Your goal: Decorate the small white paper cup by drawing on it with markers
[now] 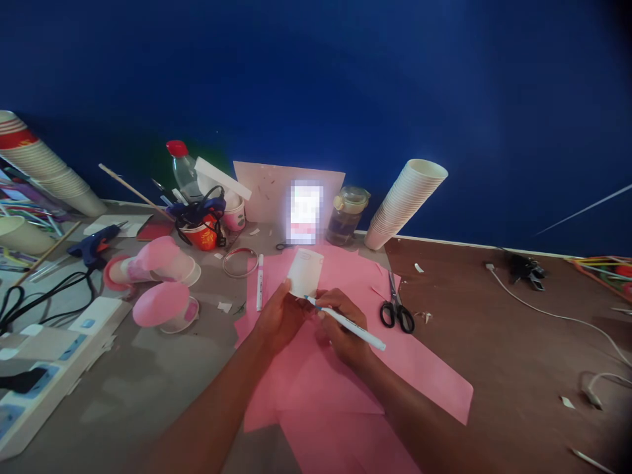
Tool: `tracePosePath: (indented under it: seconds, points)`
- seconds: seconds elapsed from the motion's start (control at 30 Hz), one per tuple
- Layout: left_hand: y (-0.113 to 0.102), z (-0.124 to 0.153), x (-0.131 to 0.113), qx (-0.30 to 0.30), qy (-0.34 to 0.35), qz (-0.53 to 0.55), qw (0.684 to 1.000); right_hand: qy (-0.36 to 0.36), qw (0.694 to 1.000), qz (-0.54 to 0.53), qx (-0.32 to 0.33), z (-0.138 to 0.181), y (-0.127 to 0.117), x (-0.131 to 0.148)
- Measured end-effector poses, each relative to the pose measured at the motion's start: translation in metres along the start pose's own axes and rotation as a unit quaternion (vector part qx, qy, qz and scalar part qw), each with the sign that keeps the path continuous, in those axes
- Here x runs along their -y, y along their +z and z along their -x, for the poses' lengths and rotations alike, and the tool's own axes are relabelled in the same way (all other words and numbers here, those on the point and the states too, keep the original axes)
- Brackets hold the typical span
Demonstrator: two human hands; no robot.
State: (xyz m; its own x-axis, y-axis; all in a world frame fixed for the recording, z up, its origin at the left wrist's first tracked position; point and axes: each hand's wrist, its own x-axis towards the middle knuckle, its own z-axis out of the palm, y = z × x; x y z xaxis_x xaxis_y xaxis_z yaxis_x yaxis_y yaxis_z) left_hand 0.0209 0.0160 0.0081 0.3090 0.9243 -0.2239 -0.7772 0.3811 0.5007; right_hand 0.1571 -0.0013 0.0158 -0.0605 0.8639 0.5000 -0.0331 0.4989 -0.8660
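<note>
My left hand grips a white paper cup, tilted so its side faces up. Faint marks show near the far end of the cup. In my right hand is a white marker pen, its blue-tipped end at the near edge of the cup. Both hands are above pink paper sheets spread over the table. Black-handled scissors lie open on the paper to the right. A second white marker rests along the paper's left side.
Pink-decorated cups, a glue gun and a power strip occupy the left. At the back stand a lit, blurred screen, a lidded jar and a leaning stack of paper cups. A white cable runs along the right.
</note>
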Motion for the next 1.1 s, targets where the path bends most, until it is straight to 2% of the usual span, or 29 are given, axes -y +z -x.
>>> tracePosePath:
  seconds: [0.2, 0.4, 0.6, 0.77, 1.1]
  points:
    - [0.0003, -0.0007, 0.0007, -0.019, 0.008, 0.020, 1.000, 0.036, 0.998, -0.007, -0.050, -0.0007, -0.0027, -0.0006]
    - [-0.0022, -0.0004, 0.0007, -0.003, -0.003, 0.016, 1.000, 0.032, 0.999, -0.026, -0.012, 0.0006, -0.0017, 0.0001]
    - [-0.0010, -0.0002, 0.0002, -0.013, -0.003, 0.008, 1.000, 0.019, 1.000, -0.016, -0.014, -0.0008, -0.0003, 0.0007]
    - [0.0013, 0.0000, 0.0005, -0.025, 0.008, 0.029, 0.999, 0.035, 0.998, -0.001, -0.043, -0.0021, -0.0035, 0.0016]
    - [-0.0040, -0.0016, 0.0013, -0.003, 0.000, 0.027, 1.000, 0.023, 1.000, -0.018, -0.008, -0.0004, -0.0020, 0.0007]
